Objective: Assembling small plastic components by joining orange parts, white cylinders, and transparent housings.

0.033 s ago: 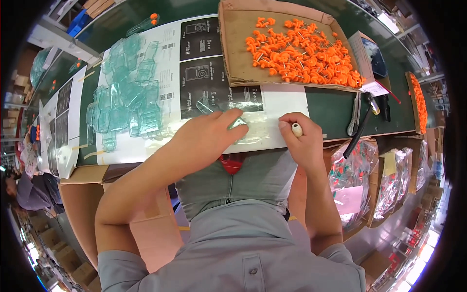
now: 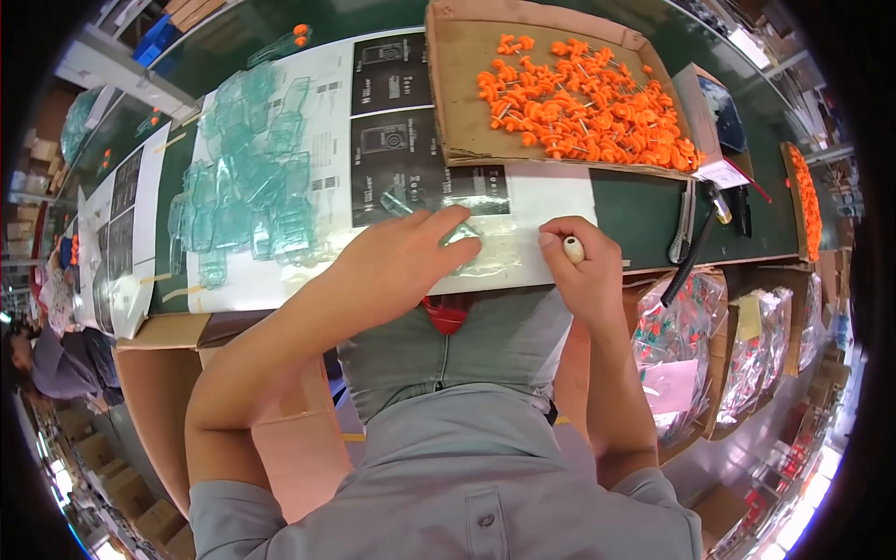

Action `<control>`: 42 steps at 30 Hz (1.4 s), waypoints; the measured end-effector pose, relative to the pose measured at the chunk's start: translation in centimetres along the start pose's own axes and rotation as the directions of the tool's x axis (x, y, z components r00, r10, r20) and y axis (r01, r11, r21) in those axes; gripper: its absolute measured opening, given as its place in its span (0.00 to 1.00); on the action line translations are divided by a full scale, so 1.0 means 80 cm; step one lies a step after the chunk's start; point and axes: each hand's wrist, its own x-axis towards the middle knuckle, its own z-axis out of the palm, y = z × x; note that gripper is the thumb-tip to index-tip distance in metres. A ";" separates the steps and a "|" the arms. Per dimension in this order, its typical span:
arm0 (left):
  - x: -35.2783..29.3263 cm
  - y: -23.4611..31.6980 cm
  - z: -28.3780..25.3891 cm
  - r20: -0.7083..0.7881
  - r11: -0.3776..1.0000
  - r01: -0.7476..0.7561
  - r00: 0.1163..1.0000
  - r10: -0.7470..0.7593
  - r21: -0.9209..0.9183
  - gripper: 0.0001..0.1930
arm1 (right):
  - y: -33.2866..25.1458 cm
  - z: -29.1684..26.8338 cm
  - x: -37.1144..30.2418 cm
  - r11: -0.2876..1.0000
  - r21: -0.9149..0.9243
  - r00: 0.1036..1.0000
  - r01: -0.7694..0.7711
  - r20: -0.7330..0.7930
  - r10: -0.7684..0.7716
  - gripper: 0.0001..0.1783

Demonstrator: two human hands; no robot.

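Observation:
My left hand is closed over a clear plastic piece at the near edge of the printed sheet. The piece shows beyond the knuckles and between the thumb and forefinger; the rest is hidden. To its right, my right hand is wrapped round a small tool with a pale, rounded handle, whose other end I cannot make out. The hands are apart. A spread of greenish clear plastic pieces lies left of my left hand, on the white printed sheet.
Beyond my hands stands a shallow cardboard tray of orange knobs with metal pins. At right lie a grey-handled cutter, a black-handled tool and a small box. Below the table edge are cartons with bagged parts.
The whole view has shifted very slightly. Both hands keep the same pose and hold the same things.

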 end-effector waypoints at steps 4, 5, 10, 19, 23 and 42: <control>0.004 -0.013 0.003 -0.087 1.000 -0.021 0.996 0.022 0.005 0.21 | -0.003 0.002 0.001 0.999 -0.002 0.999 -0.034 -0.019 0.034 0.07; 0.006 -0.014 0.002 -0.095 0.999 -0.033 0.995 0.036 0.041 0.21 | -0.004 0.002 0.002 0.998 -0.006 0.998 -0.060 -0.026 0.060 0.07; 0.001 0.035 -0.027 -0.324 0.997 -0.039 0.944 0.057 0.063 0.22 | -0.016 0.007 0.030 0.992 -0.118 0.977 0.050 -0.200 -0.073 0.09; -0.003 0.054 0.027 -0.356 0.997 0.079 0.932 -0.065 0.025 0.19 | -0.046 0.010 0.187 0.776 -0.604 0.967 0.184 -0.030 -0.252 0.18; -0.005 0.062 0.032 -0.379 0.993 0.115 0.920 -0.099 0.022 0.24 | -0.061 0.015 0.207 0.642 -0.754 0.990 0.138 0.112 -0.081 0.19; -0.003 -0.013 0.050 -0.454 0.977 0.159 0.866 -0.208 -0.144 0.11 | -0.037 0.004 0.154 0.722 -0.644 0.957 0.254 0.056 -0.286 0.13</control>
